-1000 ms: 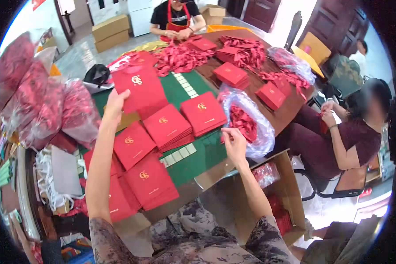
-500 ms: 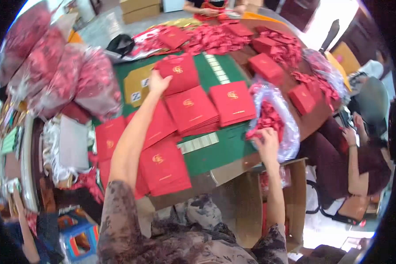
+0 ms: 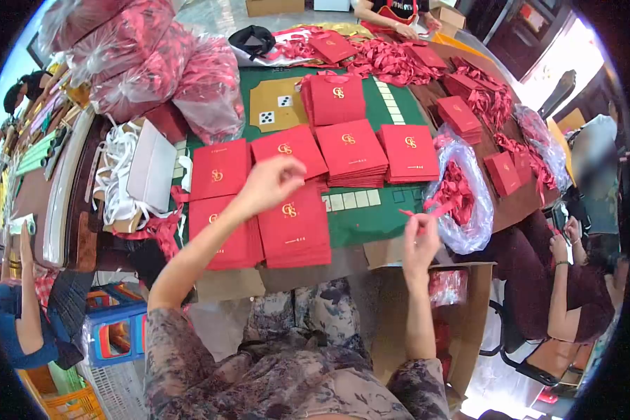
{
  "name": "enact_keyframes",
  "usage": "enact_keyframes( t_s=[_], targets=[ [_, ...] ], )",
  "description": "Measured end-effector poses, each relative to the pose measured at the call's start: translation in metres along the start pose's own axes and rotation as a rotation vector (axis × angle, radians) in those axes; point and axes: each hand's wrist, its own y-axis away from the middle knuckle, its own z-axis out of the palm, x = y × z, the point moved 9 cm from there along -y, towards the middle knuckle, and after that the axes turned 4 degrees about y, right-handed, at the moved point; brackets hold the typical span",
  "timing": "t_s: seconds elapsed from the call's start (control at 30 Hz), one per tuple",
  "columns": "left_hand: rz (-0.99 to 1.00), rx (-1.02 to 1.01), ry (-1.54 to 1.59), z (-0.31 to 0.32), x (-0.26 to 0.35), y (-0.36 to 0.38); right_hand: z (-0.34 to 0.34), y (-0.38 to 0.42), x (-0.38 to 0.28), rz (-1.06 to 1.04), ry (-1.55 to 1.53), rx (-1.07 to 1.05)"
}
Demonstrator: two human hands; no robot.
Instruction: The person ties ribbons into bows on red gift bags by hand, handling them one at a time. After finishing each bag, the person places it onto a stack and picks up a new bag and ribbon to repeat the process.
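Several stacks of flat red bags with gold lettering (image 3: 353, 155) lie in rows on the green mat. My left hand (image 3: 269, 185) hovers over the near-left stacks, fingers curled and thumb apart, with nothing visible between them. Close below it is a stack of red bags (image 3: 295, 238). My right hand (image 3: 420, 245) pinches a thin red ribbon (image 3: 435, 208) at the near edge of the table. The ribbon runs toward a clear plastic bag (image 3: 477, 203) holding a tangle of red ribbons (image 3: 456, 192). Beyond the front rows stands another stack of red bags (image 3: 337, 105) with ribbon at its top.
Big plastic sacks of red material (image 3: 147, 70) pile up at the left, behind a white box with white straps (image 3: 150, 164). Loose red ribbons (image 3: 392, 59) cover the far side. An open carton (image 3: 472, 329) stands below my right arm. Co-workers sit around.
My left hand has let go of the far stack and come back over the near-left stacks. My right hand has drawn back from the plastic bag with a ribbon. The view has shifted.
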Motion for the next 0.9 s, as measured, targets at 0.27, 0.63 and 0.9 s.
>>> enact_keyframes(
  t_s=[0.27,0.63,0.9],
  targets=[
    [-0.008,-0.204,-0.66,0.078,-0.004,0.105,0.093,0.05,-0.07,0.022,-0.005,-0.36],
    [0.05,-0.068,-0.468,0.099,0.018,0.147,0.122,0.078,-0.055,0.05,0.173,-0.504],
    [-0.051,0.086,-0.51,0.059,-0.011,0.097,0.104,0.078,-0.042,0.143,-0.111,-0.413]
  ],
)
